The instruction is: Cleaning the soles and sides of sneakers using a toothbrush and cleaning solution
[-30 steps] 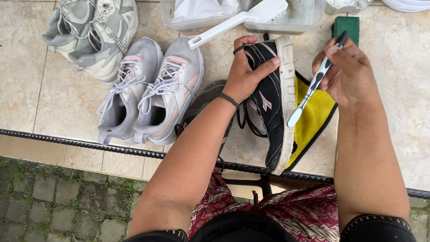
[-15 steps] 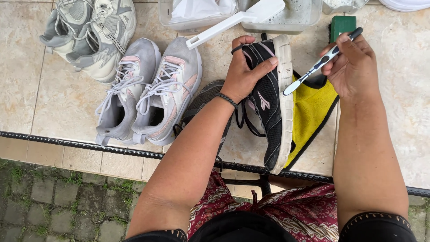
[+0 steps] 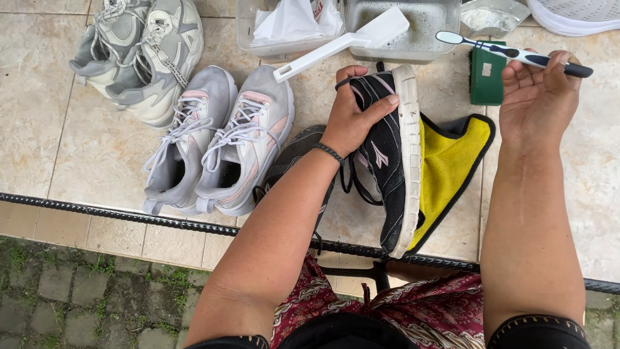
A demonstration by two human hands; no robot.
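Tubs (image 3: 361, 32) of clear plastic sit at the tiles' far edge, one holding crumpled white wrap (image 3: 290, 22); a green block (image 3: 487, 77) lies beside them; your left hand (image 3: 355, 116) clamps the toe of the black shoe (image 3: 387, 155), tipped on its side over a yellow cloth (image 3: 452, 161); your right hand (image 3: 539, 97), raised palm-up, pinches a toothbrush (image 3: 510, 53), bristles pointing left toward the tubs.

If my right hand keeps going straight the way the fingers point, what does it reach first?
The right hand points toward the top of the view, and the first thing in that line looks to be the white basket at the top right corner, though depth is hard to judge.
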